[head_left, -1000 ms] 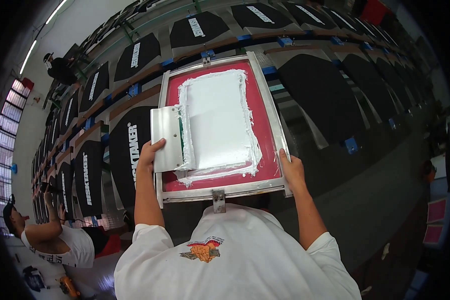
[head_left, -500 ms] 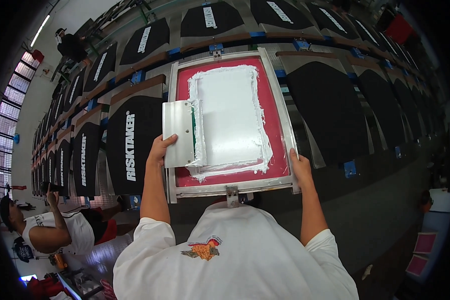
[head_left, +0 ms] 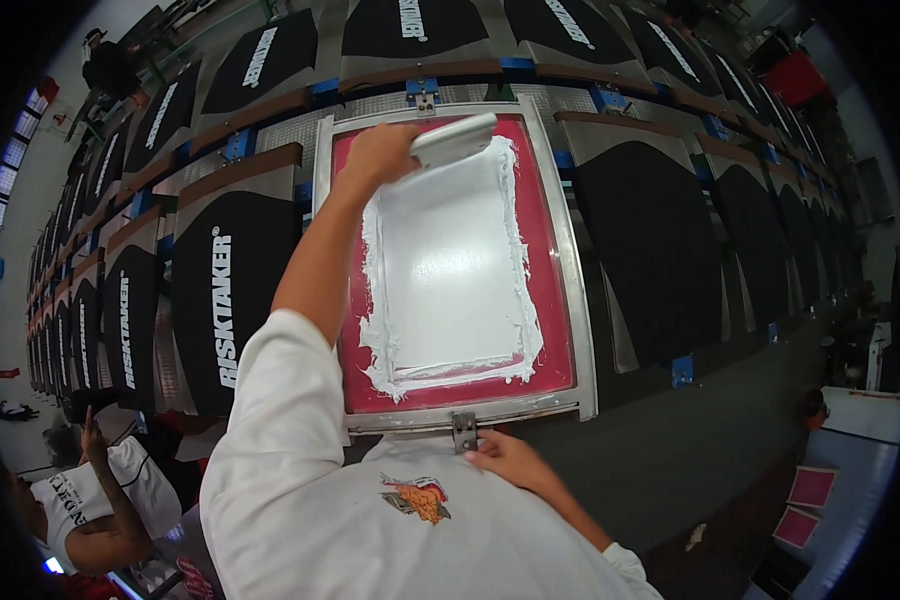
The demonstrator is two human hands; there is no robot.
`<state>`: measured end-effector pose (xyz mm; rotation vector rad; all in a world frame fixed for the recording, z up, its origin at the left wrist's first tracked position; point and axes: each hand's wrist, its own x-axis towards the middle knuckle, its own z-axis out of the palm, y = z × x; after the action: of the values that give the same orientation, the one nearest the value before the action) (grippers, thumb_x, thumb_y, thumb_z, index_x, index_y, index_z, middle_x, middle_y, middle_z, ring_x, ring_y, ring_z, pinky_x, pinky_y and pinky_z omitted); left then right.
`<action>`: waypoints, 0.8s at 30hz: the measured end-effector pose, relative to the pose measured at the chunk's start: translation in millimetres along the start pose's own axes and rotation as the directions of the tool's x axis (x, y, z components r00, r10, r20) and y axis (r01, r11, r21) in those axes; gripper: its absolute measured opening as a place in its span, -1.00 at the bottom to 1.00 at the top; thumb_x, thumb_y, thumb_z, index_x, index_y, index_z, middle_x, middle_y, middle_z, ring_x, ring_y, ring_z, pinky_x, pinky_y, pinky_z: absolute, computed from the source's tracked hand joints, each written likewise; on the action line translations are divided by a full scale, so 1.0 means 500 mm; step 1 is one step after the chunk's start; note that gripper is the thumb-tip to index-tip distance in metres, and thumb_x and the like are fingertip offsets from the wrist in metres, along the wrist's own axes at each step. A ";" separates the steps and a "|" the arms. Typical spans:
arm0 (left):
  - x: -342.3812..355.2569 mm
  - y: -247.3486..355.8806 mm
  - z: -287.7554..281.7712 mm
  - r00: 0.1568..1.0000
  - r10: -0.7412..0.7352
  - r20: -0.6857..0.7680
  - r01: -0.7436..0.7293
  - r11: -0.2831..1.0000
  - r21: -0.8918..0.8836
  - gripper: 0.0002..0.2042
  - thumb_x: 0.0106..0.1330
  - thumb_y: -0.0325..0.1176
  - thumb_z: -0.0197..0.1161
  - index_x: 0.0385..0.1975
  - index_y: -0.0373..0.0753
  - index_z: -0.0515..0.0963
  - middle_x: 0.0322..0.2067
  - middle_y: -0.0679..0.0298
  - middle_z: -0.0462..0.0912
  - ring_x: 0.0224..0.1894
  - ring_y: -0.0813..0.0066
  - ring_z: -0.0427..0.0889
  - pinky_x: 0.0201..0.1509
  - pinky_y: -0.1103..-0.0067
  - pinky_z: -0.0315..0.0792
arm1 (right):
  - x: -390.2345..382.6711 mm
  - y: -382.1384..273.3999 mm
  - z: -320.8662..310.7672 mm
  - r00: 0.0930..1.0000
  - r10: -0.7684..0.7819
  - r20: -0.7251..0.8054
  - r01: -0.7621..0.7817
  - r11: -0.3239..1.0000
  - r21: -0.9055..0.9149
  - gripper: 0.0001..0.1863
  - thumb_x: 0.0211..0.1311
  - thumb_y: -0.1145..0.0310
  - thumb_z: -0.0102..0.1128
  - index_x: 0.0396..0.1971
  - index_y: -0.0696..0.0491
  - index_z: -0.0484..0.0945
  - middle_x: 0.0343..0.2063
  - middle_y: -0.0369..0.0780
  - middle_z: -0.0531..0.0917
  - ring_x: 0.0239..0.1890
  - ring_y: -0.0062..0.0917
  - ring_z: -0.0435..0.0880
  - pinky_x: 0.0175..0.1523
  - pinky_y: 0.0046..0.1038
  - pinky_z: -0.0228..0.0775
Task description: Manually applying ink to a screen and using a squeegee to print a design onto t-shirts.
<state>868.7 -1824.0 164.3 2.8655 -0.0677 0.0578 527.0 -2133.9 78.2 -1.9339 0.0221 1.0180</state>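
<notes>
In front of me lies a screen printing frame [head_left: 584,345] with a metal rim and red mesh. White ink [head_left: 370,345] forms a ragged border around the pale middle of the mesh. My left hand [head_left: 382,155] is closed on one end of a metal squeegee [head_left: 457,138], tilted over the far part of the screen. The hand hides part of the squeegee, and its lower edge is hard to make out. At the frame's near side, my right hand [head_left: 510,462] pinches a small metal bracket [head_left: 464,432]; some of its fingers are hidden.
Black cut fabric panels [head_left: 660,230] lie on boards in rows on both sides and beyond. Those at the left, such as a nearby panel [head_left: 220,300], carry white lettering. A person [head_left: 120,500] is at lower left, another [head_left: 112,65] at far left. Blue clamps [head_left: 682,372] line the rails.
My left hand has carried the squeegee from the screen's left side to its far end and turned it crosswise. My right hand has moved from the right rim to the near bracket.
</notes>
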 end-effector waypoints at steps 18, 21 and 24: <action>-0.418 0.134 0.010 0.995 0.095 -0.033 -0.101 0.954 -0.281 -0.67 -0.07 -0.51 0.17 -0.22 -0.14 0.58 -0.46 0.09 0.62 -0.38 0.09 0.61 -0.29 0.32 0.47 | 0.052 0.038 0.007 0.987 -0.151 -0.056 0.131 0.955 -0.268 -0.53 0.05 0.09 0.25 -0.17 0.17 0.57 -0.44 -0.09 0.66 -0.38 -0.35 0.65 -0.22 -0.44 0.44; -0.486 0.162 -0.002 0.992 0.101 0.076 -0.079 0.964 -0.253 -0.65 -0.10 -0.50 0.19 -0.22 -0.13 0.59 -0.46 0.07 0.62 -0.38 0.09 0.61 -0.28 0.32 0.47 | -0.011 -0.055 -0.072 0.971 -0.239 -0.023 0.231 0.956 -0.180 -0.53 0.07 0.14 0.27 -0.14 0.22 0.55 -0.41 -0.08 0.66 -0.37 -0.26 0.64 -0.16 -0.34 0.45; -0.537 0.167 0.037 0.984 0.090 0.150 -0.057 0.976 -0.210 -0.62 -0.10 -0.51 0.15 -0.19 -0.11 0.58 -0.44 0.10 0.64 -0.33 0.10 0.61 -0.24 0.32 0.49 | -0.044 -0.152 -0.144 0.854 -0.489 -0.177 0.492 0.870 -0.034 -0.58 0.01 0.25 0.33 -0.16 0.18 0.56 -0.48 -0.13 0.65 -0.42 -0.27 0.62 -0.19 -0.27 0.46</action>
<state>596.9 -1898.2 156.8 2.6549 -0.2003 -0.1551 588.6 -2150.6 163.5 -1.8759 -0.3484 0.4964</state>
